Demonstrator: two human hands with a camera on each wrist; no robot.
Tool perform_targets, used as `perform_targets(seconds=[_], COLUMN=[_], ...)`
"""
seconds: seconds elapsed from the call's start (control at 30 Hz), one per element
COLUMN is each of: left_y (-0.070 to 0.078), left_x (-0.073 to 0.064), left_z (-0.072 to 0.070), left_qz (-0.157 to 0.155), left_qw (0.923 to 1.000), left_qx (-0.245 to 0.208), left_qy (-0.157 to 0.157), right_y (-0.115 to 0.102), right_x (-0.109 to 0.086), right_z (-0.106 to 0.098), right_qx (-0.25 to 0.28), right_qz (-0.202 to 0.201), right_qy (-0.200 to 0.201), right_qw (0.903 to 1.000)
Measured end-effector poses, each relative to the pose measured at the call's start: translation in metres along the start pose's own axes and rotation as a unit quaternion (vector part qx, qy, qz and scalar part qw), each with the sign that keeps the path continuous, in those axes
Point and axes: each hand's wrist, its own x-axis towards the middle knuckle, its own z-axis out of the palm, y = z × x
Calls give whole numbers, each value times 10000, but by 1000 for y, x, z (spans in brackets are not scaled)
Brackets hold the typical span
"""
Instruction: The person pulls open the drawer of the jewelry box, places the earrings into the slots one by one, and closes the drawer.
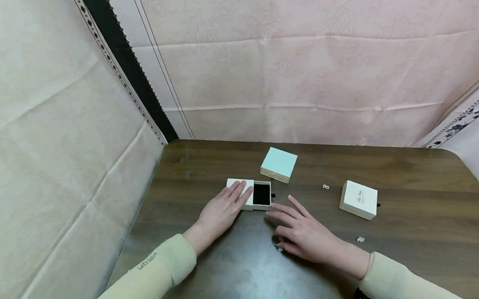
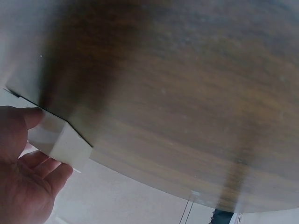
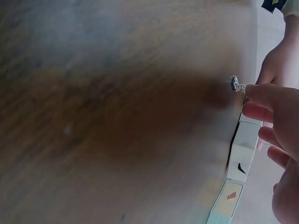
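White box: in the middle of the head view, the white box lies on the bench, its tray slid partway out to the right; a dark lining shows in it, and a black tab sticks out at its right end.
Left hand: the left hand lies over the box's closed end; in the left wrist view the thumb sits on one side and fingertips on another — a light grip on the box.
Right hand: the right hand hovers just below and right of the tray, fingers apart and slightly bent, fingertips near the tray's lower right corner.
Silver trinket: a small silver trinket shows at the right thumb's tip, right of centre in the right wrist view; I cannot tell whether that grip holds it or it only lies beside the thumb.
Turquoise box: the turquoise box sits just above and right of the white one.
Lettered box: right of centre, a white lettered box has a small black tab at its right side.
Loose pieces: one small pale piece lies left of the lettered box, another silvery piece below it — both on the bench.
Backdrop: pale patterned cloth fills the upper frame.
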Motion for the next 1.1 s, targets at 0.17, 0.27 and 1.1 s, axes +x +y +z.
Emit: perform_targets(seconds=[0.17, 0.27, 1.1], left_y=[1, 1, 0], left_x=[0, 0, 1], left_z=[0, 0, 3], left_qz=[-45, -59, 18], left_qw=[9999, 9998, 9997], left_qx=[89, 134, -39], left_qy=[-68, -123, 250], right_y=[-2, -2, -7], right_x=[1, 1, 3], right_z=[3, 3, 4], right_qx=[-33, -49, 99], right_qz=[-54, -88, -257], right_qy=[-20, -35, -85], right_qw=[10000, 9999, 9996])
